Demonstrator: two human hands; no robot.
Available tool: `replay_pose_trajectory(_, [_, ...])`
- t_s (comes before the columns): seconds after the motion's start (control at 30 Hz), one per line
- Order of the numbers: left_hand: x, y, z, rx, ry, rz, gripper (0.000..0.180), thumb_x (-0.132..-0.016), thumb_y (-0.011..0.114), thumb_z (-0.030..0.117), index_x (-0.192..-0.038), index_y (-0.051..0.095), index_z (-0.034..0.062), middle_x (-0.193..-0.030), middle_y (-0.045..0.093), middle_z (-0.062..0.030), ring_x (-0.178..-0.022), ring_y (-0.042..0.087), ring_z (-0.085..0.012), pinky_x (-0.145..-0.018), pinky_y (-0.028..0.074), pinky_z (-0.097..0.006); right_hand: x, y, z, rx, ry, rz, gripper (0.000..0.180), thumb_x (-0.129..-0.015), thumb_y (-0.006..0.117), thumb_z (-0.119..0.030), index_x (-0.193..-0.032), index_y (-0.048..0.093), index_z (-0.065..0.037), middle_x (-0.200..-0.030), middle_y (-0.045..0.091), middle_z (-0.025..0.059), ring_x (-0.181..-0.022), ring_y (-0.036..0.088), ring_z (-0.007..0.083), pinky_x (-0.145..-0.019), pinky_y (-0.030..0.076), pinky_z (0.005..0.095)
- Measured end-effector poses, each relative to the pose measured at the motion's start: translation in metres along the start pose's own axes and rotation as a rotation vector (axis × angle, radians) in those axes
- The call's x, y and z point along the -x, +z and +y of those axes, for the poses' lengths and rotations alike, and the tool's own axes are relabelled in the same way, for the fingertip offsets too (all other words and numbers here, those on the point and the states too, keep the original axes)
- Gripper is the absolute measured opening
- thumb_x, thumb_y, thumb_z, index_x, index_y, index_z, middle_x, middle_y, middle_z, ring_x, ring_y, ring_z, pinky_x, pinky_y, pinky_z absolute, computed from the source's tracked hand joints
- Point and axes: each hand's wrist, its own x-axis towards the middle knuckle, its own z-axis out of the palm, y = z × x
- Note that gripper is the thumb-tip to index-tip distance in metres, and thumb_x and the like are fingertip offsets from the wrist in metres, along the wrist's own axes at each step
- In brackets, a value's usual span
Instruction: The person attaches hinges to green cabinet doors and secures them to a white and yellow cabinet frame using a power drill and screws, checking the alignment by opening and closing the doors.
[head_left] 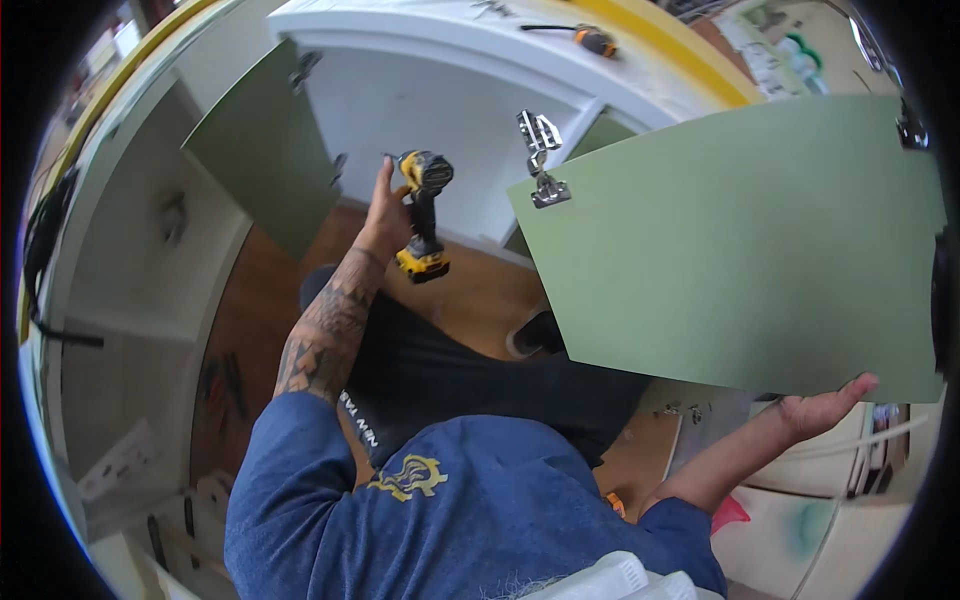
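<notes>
My left hand (382,222) is wrapped round the grip of a yellow-and-black cordless drill (425,175), its front end pointing left and its battery hanging low. The drill is held in front of the white cabinet's interior (430,110). On the right, my right hand (825,407) holds the lower edge of a large green cabinet door (730,250); the fingers beneath it are hidden. A metal hinge (546,180) sits at the door's upper left corner, its arm sticking out free. Another hinge (911,130) is at the upper right corner.
Another green door (270,150) stands swung out at the cabinet's left side, with hinges. An orange-and-black tool (596,41) lies on the cabinet's white top edge (440,28). At far left are open pale shelves (130,270) and a black cable (38,280).
</notes>
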Motion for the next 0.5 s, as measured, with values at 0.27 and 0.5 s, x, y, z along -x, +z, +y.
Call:
replay_pose_trajectory(0.27, [-0.023,-0.023,0.003,-0.125,-0.096,0.368,0.050,-0.081,0.074,0.064,-0.105,0.065,0.0210,-0.102,0.068,-0.0092,-0.107,0.059,-0.0303,-0.106,0.040,-0.061,0.081,0.069,0.158,-0.004,0.002,-0.276,0.059,-0.101,0.071,-0.034,-0.140,0.053,0.006,-0.140,0.059,0.0165,-0.121,0.060,0.0243,-0.106,0.047,0.0400])
replay_pose_trajectory(0.5, [-0.065,-0.081,-0.001,-0.149,-0.013,0.411,0.028,-0.081,0.076,0.037,-0.094,0.063,0.0167,-0.074,0.061,-0.0030,-0.062,0.063,-0.0206,-0.064,0.057,-0.042,0.139,0.136,0.255,0.210,-0.019,-0.686,0.041,-0.101,0.070,-0.030,-0.112,0.063,0.008,-0.105,0.069,0.0101,-0.094,0.062,0.0183,-0.084,0.050,0.0355])
